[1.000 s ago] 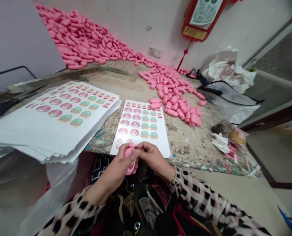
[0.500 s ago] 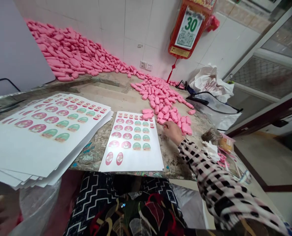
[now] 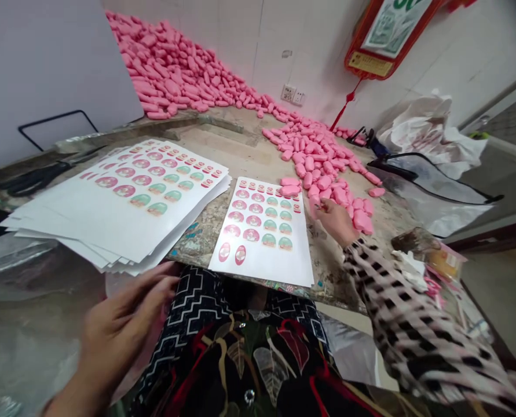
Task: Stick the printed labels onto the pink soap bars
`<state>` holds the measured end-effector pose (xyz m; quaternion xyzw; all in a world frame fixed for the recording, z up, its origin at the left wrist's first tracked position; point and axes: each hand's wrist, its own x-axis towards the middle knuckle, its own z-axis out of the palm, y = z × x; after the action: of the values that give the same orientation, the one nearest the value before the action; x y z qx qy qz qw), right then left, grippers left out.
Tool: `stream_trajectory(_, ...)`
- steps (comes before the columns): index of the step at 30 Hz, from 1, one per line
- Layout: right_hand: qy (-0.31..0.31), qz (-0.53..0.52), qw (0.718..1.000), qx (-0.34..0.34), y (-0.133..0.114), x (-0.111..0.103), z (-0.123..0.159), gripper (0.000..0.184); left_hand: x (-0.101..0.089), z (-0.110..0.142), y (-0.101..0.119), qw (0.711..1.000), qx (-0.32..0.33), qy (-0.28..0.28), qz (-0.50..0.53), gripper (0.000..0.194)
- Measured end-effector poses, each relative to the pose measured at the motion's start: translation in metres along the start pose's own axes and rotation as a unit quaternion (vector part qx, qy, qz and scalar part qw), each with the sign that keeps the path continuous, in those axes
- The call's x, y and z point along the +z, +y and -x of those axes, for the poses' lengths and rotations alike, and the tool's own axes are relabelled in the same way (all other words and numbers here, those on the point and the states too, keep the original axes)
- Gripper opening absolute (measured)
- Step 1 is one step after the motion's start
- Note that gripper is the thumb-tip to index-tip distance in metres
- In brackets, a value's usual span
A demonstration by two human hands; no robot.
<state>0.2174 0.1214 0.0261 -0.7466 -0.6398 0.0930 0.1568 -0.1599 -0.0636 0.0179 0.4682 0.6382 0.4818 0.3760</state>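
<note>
My right hand [image 3: 336, 221] is closed at the front edge of the pink pile, its fingertips pinched on a blurred small pink rounded piece [image 3: 314, 207]. Just left of it lies a white sheet of stickers [image 3: 258, 260], printed with pink and green labels. Two pink pieces [image 3: 290, 186] rest on that sheet's upper right corner. My left hand [image 3: 125, 324] hovers, slightly blurred, below the table's front edge, fingers stretched out and holding nothing. Near its fingertips is the corner of a thick stack of similar sticker sheets [image 3: 88, 223].
A large heap of pink pieces [image 3: 175, 69] runs along the wall at the back. To the right are a clear zip bag [image 3: 431, 200], crumpled white plastic [image 3: 423, 130] and a glass jar [image 3: 414, 240]. A red calendar [image 3: 370, 61] hangs above. Clear plastic [image 3: 18, 313] lies at lower left.
My left hand has come up from the lower left corner toward the table edge. A pink piece now shows at my right fingertips. The view has shifted, so the table sits farther right.
</note>
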Motion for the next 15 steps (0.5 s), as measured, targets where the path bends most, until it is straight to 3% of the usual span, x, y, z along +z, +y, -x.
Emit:
stream_trajectory(1, -0.016, -0.141, 0.99, -0.005, -0.013, 0.005, 0.019, 0.039, 0.015, -0.002, 0.002, 0.999, -0.029, -0.024, 0.011, 0.036)
stream_trajectory(2, -0.052, -0.274, 0.96, -0.005, -0.028, 0.012, 0.041, 0.041, 0.03, -0.005, 0.004, 0.994, -0.064, -0.077, 0.044, 0.039)
stream_trajectory(4, -0.187, -0.456, 0.87, 0.012, -0.06, 0.026, 0.09, 0.043, 0.059, -0.009, 0.008, 0.965, -0.134, -0.156, 0.163, 0.05)
stream_trajectory(7, -0.324, -0.563, 0.76, 0.022, -0.098, 0.039, 0.148, 0.039, 0.089, -0.01, 0.009, 0.888, -0.213, -0.237, 0.33, 0.048)
stream_trajectory(9, -0.364, -0.57, 0.736, -0.034, -0.108, 0.039, 0.164, 0.035, 0.097, -0.009, 0.009, 0.857, -0.235, -0.252, 0.384, 0.038)
stream_trajectory(11, -0.39, -0.536, 0.742, -0.096, -0.106, 0.036, 0.161, 0.03, 0.095, -0.008, 0.009, 0.858, -0.235, -0.227, 0.396, 0.029)
stream_trajectory(12, -0.39, -0.505, 0.762, -0.114, -0.102, 0.036, 0.155, 0.029, 0.092, -0.008, 0.008, 0.869, -0.231, -0.208, 0.386, 0.027)
stream_trajectory(13, -0.375, -0.464, 0.793, -0.123, -0.097, 0.036, 0.148, 0.029, 0.089, -0.009, 0.008, 0.885, -0.224, -0.188, 0.363, 0.026)
stream_trajectory(15, -0.286, -0.353, 0.881, -0.132, -0.088, 0.042, 0.134, 0.031, 0.082, -0.01, 0.004, 0.932, -0.189, -0.158, 0.264, 0.025)
